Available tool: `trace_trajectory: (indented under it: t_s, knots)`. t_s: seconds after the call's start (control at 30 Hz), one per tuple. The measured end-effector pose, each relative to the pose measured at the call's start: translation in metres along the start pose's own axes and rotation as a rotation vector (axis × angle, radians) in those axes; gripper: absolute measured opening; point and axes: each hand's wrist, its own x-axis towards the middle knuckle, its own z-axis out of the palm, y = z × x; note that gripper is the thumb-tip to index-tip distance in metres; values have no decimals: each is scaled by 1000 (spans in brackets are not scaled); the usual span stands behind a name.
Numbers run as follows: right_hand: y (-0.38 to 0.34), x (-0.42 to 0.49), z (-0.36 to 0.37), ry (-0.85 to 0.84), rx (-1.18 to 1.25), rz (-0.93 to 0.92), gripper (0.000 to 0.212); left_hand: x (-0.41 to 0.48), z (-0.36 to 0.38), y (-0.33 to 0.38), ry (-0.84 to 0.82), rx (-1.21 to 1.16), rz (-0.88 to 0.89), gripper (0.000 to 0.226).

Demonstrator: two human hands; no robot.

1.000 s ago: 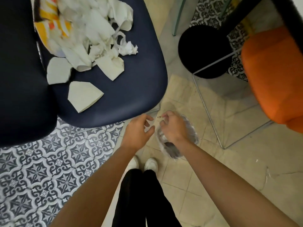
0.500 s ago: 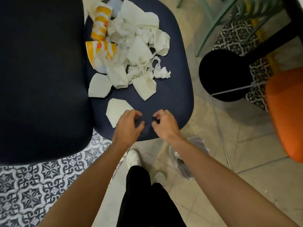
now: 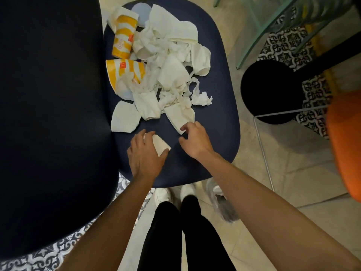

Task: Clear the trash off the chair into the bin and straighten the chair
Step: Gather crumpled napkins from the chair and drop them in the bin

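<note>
Trash pile (image 3: 166, 65) runs lengthwise away along chair seat (image 3: 218, 124); L hand (image 3: 145, 155) grips scrap (image 3: 160, 144).

- One cam only, head-worn, so a single view w/ nothing to overlap.
- Aimed steeply down and a bit fwd: the person's own legs (image 3: 175, 231) and shoes (image 3: 187, 190) sit at btm centre. Top of frame is farthest from the body.
- Wide-angle lens, so edges bend. The backrest (image 3: 48, 114) bulges big over the whole left side.
- Close range: the chair (image 3: 214, 133) seat fills centre to top, within arm's reach.
- Left hand (image 3: 145, 153) and right hand (image 3: 195, 139) land approx mid-frame, the left gripping a paper scrap (image 3: 160, 143).
- Rt side takes in floor (image 3: 293, 173), a black stool (image 3: 271, 90) and an orange seat (image 3: 343, 143) cut by the rt edge.
</note>
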Motion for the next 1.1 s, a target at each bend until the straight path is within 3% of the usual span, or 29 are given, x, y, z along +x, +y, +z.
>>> trace_trajectory:
  t_s: [0.3,0.5,0.83,1.1]
  knots:
    - [-6,35,-10,11,-199,-97,47,20,0,3,-117,-133,-194,71]
    - [-12,52,-9,1,-324,-171,55,33,-7,5,-134,-146,-260,53]
    - [-16,75,0,-167,-258,24,84,36,-10,3,-76,-390,-208,36]
    - [-15,69,0,-189,-321,146,103,37,-14,4,-163,-465,-157,37]
